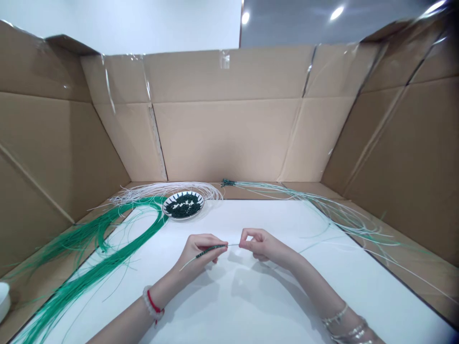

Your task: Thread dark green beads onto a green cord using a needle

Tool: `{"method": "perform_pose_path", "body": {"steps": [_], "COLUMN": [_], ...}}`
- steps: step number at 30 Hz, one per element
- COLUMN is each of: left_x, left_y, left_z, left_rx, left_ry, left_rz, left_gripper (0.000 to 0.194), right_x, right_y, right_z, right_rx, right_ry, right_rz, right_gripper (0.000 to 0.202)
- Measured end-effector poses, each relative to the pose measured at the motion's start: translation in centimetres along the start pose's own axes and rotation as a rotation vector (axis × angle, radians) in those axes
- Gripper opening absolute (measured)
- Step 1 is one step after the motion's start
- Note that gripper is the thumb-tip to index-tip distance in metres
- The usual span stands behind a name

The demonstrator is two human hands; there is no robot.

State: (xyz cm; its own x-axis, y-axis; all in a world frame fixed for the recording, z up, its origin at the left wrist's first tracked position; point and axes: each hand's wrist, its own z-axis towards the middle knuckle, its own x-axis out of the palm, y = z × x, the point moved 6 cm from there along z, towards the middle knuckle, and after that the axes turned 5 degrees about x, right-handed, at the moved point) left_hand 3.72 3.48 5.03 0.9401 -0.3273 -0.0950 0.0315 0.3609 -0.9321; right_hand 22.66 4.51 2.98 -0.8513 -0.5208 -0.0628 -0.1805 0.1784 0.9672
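Where bare, beaded strand (210, 249) between left fingers (213, 240) and right fingers (248, 244).

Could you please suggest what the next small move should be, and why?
Perhaps the right hand should gently draw the strand outward, since it pinches it while the left hand holds the dark green section, with a short stretch showing between them.

No text or numbers seem legible from here
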Motion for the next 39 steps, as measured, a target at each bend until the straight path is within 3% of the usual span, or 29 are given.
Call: {"method": "perform_pose_path", "body": {"steps": [13, 22, 29, 39], "left_x": [-0.6, -0.7, -0.5, -0.7], "left_y": [1.3, 2.6, 3.2, 1.7], "left_z": [0.3, 0.3, 0.3, 0.3], "left_rx": [0.038, 0.052, -0.007, -0.04], "left_ry": [-0.036, 0.023, 0.081, 0.136], "left_rz": [-0.009, 0.084, 0.126, 0.054], "left_gripper": [0.036, 0.016, 0.014, 0.038], "right_x": [-1.3, -2.8, -3.3, -3.3], "right_y": [-1.1, -2.4, -2.6, -2.3], "right_z": [0.3, 0.8, 0.9, 0.8], "right_rx": [0.04, 0.051, 0.047, 0.027], "right_ry": [-0.039, -0.067, -0.07, -0.125], "right_rz": [-0.008, 0.017, 0.041, 0.128], "right_gripper": [0.02, 0.022, 0.019, 0.021]}}
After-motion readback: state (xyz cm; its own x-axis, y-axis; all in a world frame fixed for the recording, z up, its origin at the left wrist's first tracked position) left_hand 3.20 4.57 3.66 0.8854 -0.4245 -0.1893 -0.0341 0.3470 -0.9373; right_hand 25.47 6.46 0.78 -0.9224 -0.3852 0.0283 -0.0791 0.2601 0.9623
